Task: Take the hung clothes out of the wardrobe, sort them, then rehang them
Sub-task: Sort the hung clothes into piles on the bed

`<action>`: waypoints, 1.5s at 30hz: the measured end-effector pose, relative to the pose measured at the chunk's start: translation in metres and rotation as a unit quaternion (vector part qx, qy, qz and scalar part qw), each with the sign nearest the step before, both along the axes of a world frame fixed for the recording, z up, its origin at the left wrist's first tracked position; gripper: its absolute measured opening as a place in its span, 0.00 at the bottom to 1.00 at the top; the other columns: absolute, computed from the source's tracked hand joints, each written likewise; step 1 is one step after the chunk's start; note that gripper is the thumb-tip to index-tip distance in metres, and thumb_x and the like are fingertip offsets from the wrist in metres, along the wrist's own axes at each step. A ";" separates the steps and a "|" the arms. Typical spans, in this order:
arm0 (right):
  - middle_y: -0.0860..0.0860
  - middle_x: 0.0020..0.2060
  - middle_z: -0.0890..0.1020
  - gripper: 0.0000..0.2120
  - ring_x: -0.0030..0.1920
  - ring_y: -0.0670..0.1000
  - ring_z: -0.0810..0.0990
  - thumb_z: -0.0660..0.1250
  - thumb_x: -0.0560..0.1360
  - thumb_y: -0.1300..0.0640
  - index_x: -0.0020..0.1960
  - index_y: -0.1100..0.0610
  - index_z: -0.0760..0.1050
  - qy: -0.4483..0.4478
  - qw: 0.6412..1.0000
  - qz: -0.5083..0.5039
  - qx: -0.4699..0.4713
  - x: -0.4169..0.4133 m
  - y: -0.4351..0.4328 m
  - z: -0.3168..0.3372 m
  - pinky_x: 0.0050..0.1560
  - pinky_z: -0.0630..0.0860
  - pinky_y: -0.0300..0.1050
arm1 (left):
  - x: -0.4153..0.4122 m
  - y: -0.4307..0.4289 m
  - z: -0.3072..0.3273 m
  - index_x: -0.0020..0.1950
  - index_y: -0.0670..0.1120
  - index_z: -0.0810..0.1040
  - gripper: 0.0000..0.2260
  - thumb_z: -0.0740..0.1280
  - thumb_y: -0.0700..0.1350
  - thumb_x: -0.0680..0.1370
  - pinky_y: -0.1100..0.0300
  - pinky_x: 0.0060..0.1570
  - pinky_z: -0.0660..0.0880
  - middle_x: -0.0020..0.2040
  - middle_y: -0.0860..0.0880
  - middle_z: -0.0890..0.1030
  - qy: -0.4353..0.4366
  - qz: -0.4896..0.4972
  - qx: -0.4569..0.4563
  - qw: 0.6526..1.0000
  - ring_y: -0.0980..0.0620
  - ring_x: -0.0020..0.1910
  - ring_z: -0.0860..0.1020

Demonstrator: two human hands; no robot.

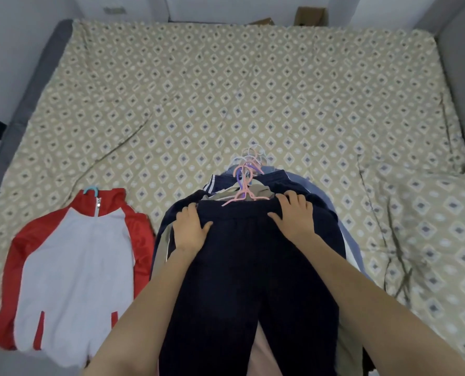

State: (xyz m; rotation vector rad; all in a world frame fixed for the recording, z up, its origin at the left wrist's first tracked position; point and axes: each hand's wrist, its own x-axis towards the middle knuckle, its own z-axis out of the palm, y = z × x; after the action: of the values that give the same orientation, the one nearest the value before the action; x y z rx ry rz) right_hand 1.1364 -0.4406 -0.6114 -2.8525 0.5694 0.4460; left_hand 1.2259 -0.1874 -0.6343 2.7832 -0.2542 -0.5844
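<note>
Mid-sort on the patterned bed point(226, 77): left hand point(189, 226) and right hand point(293, 215) laid flat, fingers spread and gripping nothing, on the waistband of dark trousers point(247, 267) atop the pile of hangered clothes point(318, 185). Long axis toward the body, pink hangers point(243, 183) just beyond the fingertips. Red-and-white jacket point(71, 253) alongside, nearer the left hand.

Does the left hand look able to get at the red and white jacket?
Probably yes: the left hand rests on the dark trousers, and the jacket lies just beside them on the bed, with nothing between.
</note>
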 end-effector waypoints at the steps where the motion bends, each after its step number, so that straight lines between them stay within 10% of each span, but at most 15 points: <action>1: 0.54 0.68 0.67 0.26 0.66 0.58 0.66 0.61 0.79 0.42 0.73 0.53 0.64 -0.001 1.000 0.007 -0.003 -0.001 0.000 -0.001 0.64 0.64 0.54 | -0.004 0.000 0.001 0.70 0.41 0.68 0.25 0.70 0.50 0.77 0.46 0.57 0.70 0.63 0.40 0.75 0.001 -0.003 0.000 1.000 0.39 0.61 0.73; 19: 0.51 0.43 0.80 0.11 0.47 0.55 0.77 0.72 0.74 0.52 0.44 0.53 0.70 -0.122 0.980 0.013 0.154 -0.080 0.019 0.072 0.44 0.75 0.52 | -0.085 0.041 0.065 0.69 0.52 0.70 0.20 0.64 0.47 0.76 0.45 0.58 0.76 0.63 0.51 0.79 -0.006 0.018 -0.144 0.989 0.46 0.62 0.77; 27: 0.50 0.49 0.81 0.09 0.51 0.53 0.77 0.70 0.75 0.48 0.49 0.53 0.75 -0.183 0.970 -0.033 0.154 -0.169 0.047 0.128 0.40 0.69 0.47 | -0.149 0.074 0.131 0.66 0.51 0.76 0.16 0.69 0.47 0.78 0.61 0.51 0.71 0.63 0.52 0.80 -0.098 -0.039 -0.205 0.973 0.49 0.60 0.77; 45: 0.46 0.42 0.81 0.08 0.45 0.51 0.78 0.68 0.75 0.45 0.47 0.48 0.76 -0.261 0.946 -0.102 0.162 -0.327 0.090 0.245 0.42 0.70 0.47 | -0.257 0.106 0.236 0.55 0.52 0.78 0.11 0.72 0.51 0.75 0.54 0.42 0.72 0.46 0.49 0.84 -0.133 -0.089 -0.267 0.950 0.44 0.48 0.81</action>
State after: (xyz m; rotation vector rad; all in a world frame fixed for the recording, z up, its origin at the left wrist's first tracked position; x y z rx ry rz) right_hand 0.8096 -0.3510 -0.3659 -2.4127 0.6073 -0.2332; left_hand 0.9689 -0.0816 -0.3981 2.3107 -0.6251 -0.1362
